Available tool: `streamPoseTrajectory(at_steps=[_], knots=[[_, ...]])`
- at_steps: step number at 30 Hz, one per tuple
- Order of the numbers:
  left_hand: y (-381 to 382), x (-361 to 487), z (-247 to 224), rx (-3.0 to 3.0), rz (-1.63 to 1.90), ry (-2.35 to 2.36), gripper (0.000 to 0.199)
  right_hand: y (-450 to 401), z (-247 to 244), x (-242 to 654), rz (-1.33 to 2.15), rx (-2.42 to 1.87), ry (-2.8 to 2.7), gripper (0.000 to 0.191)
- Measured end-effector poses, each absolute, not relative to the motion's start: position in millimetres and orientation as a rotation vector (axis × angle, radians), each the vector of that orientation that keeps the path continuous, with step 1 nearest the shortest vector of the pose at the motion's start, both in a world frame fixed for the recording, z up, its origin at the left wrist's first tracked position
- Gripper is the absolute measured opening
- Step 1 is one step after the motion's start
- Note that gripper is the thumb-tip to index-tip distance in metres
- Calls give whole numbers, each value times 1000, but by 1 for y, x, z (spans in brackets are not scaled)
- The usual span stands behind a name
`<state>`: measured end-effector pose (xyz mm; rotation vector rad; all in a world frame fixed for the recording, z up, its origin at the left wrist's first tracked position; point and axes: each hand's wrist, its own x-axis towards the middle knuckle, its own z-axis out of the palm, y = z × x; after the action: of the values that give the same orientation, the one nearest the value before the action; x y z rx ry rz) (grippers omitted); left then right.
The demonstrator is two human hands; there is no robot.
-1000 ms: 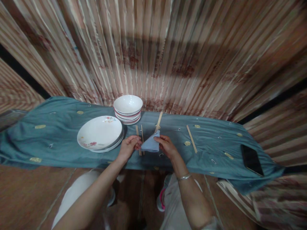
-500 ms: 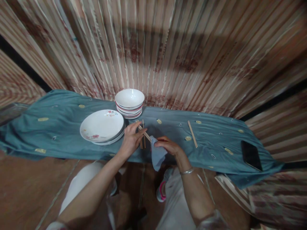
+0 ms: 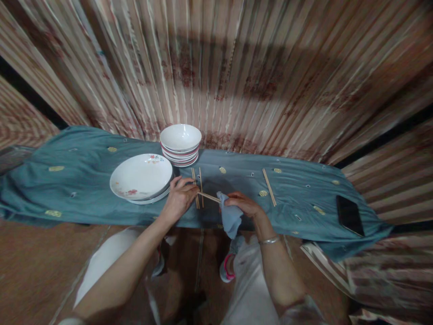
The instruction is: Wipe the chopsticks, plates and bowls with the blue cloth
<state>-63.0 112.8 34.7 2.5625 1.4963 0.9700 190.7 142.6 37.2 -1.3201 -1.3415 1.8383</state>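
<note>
Pinching the held sticks (image 3: 209, 197) at one end is the L hand (image 3: 179, 196); the R hand (image 3: 244, 204) grasps the blue cloth (image 3: 230, 219) bunched round the other end. Sticks slant btwn the two grips, a bit lower at R.

Handling, my judgement: light pinch at L, snug cloth at R, pull straight along the length, no bending or twisting, so the pair won't splay.

Edges: cloth's loose end hangs toward the table's near edge, overlapping it in view; could snag. Loose sticks (image 3: 202, 198) lie under & beside the L grip, so a low sweep may knock them. Plates (image 3: 142, 176) sit just L of that hand, touching or not I can't tell; bowls (image 3: 181, 140) beyond it. More room R of the grips, up to the far pair (image 3: 269, 187); phone (image 3: 350, 214) well apart, farther R.
</note>
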Motion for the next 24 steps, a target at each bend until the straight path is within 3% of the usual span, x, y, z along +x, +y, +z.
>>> streamPoseTrajectory(at_steps=[6, 14, 24], knots=[[115, -69, 31, 2496, 883, 1550, 28, 141, 49, 199, 1914, -1206, -1309, 25], [114, -62, 27, 2255, 878, 1551, 35, 151, 37, 195, 1697, -1081, -1003, 14], [109, -38, 25, 1873, 1037, 1382, 22, 155, 35, 177, 1681, -895, -873, 16]])
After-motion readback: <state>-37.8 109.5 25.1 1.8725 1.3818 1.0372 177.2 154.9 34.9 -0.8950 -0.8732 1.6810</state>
